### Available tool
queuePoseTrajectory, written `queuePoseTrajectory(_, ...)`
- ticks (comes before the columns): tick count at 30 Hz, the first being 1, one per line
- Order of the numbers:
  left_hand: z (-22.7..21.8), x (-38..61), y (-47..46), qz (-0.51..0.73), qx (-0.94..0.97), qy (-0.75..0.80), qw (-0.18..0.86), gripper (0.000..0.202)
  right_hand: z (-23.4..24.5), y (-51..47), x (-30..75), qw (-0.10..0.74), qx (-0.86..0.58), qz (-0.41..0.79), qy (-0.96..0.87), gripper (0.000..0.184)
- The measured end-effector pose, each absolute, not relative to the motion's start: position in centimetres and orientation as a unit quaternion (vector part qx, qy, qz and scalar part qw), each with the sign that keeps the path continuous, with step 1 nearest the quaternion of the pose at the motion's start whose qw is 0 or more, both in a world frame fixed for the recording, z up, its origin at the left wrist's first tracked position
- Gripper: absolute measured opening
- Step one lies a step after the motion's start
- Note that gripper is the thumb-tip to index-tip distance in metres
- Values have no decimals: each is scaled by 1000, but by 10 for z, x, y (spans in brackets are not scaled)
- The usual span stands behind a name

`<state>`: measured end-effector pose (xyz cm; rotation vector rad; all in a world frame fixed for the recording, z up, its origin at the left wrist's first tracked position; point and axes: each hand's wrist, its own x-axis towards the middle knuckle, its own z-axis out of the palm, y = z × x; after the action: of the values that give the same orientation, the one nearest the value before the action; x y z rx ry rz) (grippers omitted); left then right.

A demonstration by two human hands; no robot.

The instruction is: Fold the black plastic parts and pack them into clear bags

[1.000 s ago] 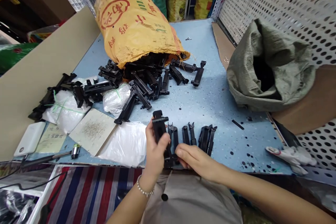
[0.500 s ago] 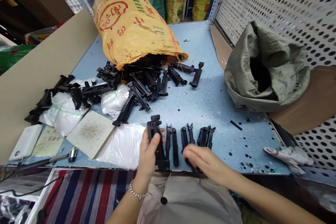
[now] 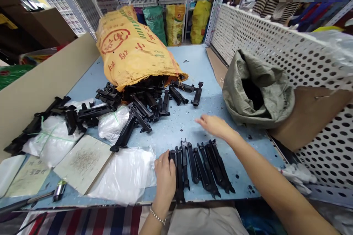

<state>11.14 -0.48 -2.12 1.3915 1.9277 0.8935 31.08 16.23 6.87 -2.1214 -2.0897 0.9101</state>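
Resting against the left end of a row of black parts, the left hand was seen with fingers extended; whether a part was gripped could not be told. The row was laid at the worktop's front edge, long axes running front to back, far ends mostly slanted left, some forked tips pointed away. The right hand was held beyond the row, fingers loosely outstretched, nothing visible in them. Bare surface was left between row and yellow sack, on which red Chinese characters were printed, some ringed by an oval.
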Motion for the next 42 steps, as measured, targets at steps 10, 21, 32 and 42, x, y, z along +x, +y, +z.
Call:
queuePoseTrajectory(10,5,96,-4,435,478,680,347,44,67,218,293,246,-667,480,-514,34)
queuePoseTrajectory(21,64,127,28,509,242,375,736,55,89,59,299,192,-427,467,-750,45)
queuePoseTrajectory(32,53,127,17,507,131,497,692,61,69,91,266,196,-383,164,-888,51)
queuePoseTrajectory(42,53,111,21,506,207,545,636,58,49,14,295,179,-280,226,-916,34)
